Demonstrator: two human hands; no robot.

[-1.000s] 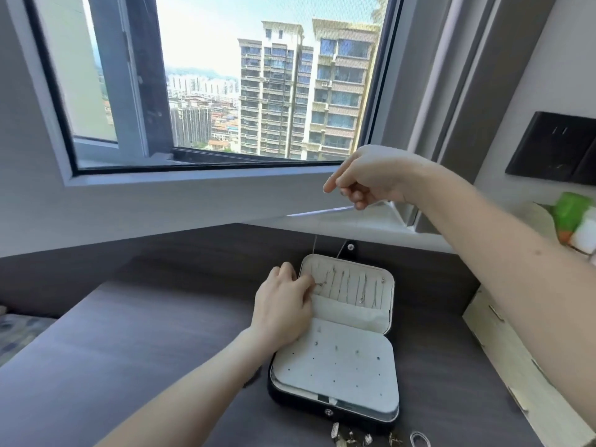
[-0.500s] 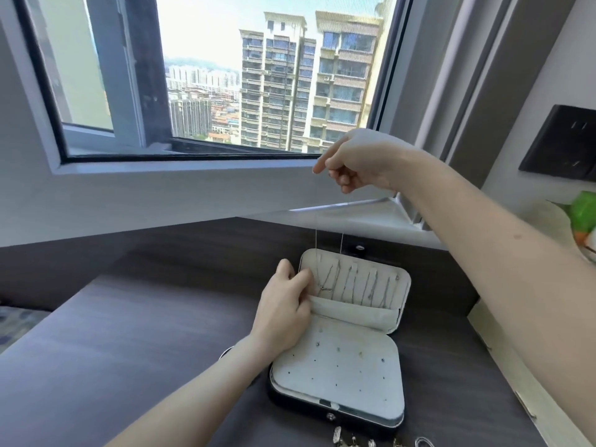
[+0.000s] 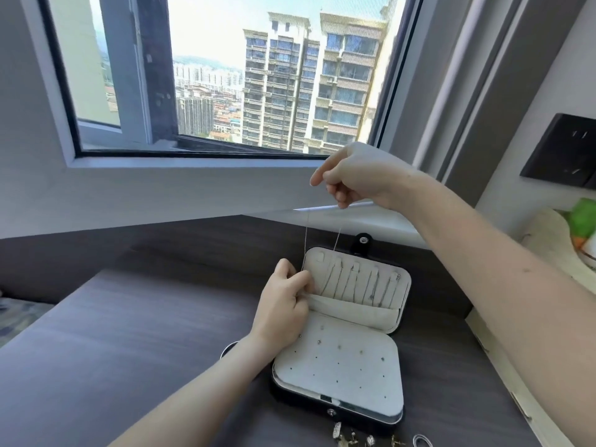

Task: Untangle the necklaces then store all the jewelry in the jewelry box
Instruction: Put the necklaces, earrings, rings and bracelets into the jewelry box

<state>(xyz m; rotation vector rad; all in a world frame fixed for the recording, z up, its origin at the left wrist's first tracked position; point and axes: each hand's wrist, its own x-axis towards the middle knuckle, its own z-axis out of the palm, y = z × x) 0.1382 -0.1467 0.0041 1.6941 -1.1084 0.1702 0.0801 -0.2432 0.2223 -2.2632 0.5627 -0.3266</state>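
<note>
The necklace chain [image 3: 305, 243] is held taut in two strands between the right hand [image 3: 358, 175], pinched on its top, and the left hand [image 3: 283, 304], fingers curled on its lower end at the open jewelry box [image 3: 342, 372] lid's left edge. It is best lowered slowly, kept clear of chains already hung. A second earlier one strand was seen; the left hand has stayed put.

Bare forearms [image 3: 516, 269], bare left hand [image 3: 283, 304], right hand [image 3: 354, 175]
</note>
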